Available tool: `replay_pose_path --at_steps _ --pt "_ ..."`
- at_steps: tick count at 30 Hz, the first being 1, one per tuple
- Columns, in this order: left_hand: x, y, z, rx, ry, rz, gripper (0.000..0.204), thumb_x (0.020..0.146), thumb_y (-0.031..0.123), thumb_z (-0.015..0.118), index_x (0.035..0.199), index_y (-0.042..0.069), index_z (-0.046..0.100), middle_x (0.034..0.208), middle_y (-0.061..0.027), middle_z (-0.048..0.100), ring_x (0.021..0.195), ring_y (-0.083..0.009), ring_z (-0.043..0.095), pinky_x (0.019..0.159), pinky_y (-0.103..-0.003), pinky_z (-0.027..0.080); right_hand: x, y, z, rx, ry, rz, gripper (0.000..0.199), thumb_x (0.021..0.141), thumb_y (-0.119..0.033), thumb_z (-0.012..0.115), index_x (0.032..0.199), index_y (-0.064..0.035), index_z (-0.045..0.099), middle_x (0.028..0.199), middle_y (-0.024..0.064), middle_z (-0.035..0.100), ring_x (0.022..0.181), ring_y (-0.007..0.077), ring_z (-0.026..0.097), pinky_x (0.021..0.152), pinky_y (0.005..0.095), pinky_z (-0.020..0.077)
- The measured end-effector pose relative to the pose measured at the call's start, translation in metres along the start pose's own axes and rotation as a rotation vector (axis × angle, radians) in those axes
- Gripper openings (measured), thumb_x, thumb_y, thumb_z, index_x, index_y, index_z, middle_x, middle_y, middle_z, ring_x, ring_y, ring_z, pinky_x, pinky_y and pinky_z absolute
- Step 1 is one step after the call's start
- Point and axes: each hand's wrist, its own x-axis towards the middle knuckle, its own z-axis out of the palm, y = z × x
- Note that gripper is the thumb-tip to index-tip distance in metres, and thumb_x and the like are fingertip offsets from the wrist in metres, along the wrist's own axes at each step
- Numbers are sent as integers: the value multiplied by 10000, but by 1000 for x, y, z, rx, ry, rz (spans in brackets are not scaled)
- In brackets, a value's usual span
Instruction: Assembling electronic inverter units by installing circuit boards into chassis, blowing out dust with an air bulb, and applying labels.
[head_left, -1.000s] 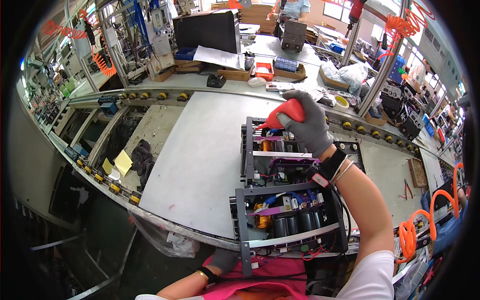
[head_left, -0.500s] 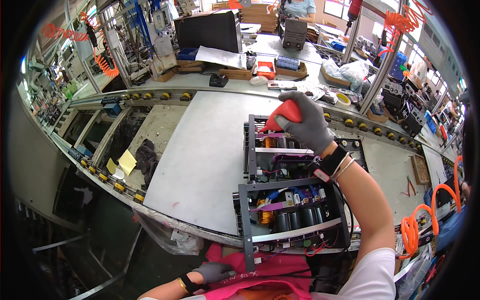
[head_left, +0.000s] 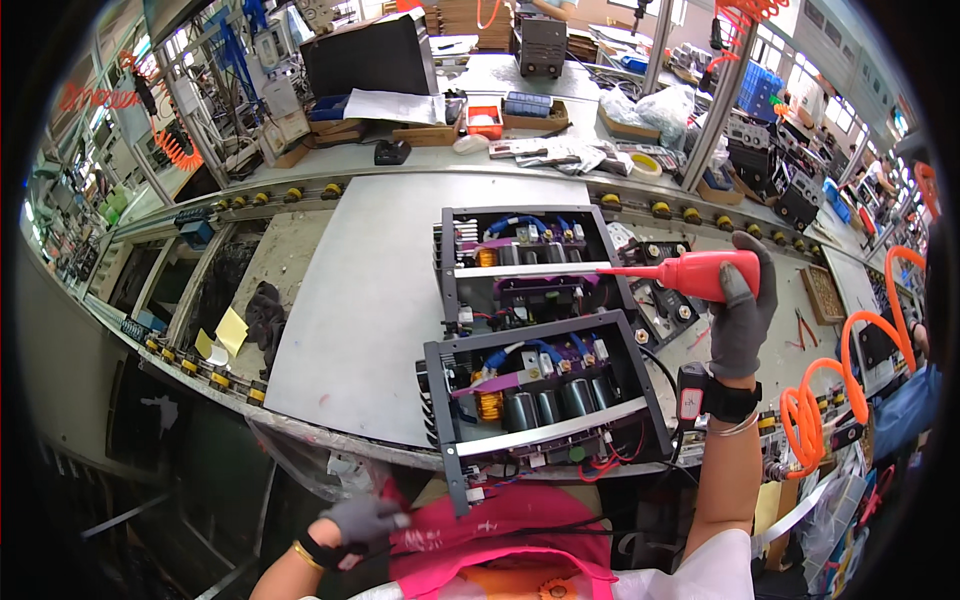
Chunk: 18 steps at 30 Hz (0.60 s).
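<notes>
In my right hand, gloved in grey, is a red squeeze bottle with my fingers closed round its body. It lies nearly level, its thin nozzle pointing left over the right part of the far open-framed power unit. Whether the tip touches the unit cannot be made out. A second, similar unit sits nearer me, showing blue wires, a copper coil and black capacitors. Beside the pink apron, low and away from both units, my gloved left hand appears to hold nothing, its fingers loosely stretched.
Both units stand on a pale board lying across the roller line. A black panel with terminals lies right of the far unit. Pliers and a coiled orange hose are at the right. A dark cloth lies left.
My right hand has swung right and towards me with the squeeze bottle, whose nozzle has turned from down-left to nearly level. My left hand has shifted left along the apron. The whole view has shifted.
</notes>
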Motion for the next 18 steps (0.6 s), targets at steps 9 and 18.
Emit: replay_pose_path --at_steps 9,18 --pt "101 37 -75 -698 933 353 266 963 232 511 1081 7 591 816 -65 642 671 -107 601 634 -247 499 0 32 -2 -223 -192 -32 346 798 -97 671 1119 -28 563 1040 53 586 926 124 561 821 267 477" --pt "150 36 -100 -388 974 375 236 980 216 461 1088 50 590 954 -132 678 894 -248 656 791 -328 501 2 35 2 -217 -186 -32 362 790 -103 679 1122 -22 558 1049 60 586 929 131 563 834 278 479"
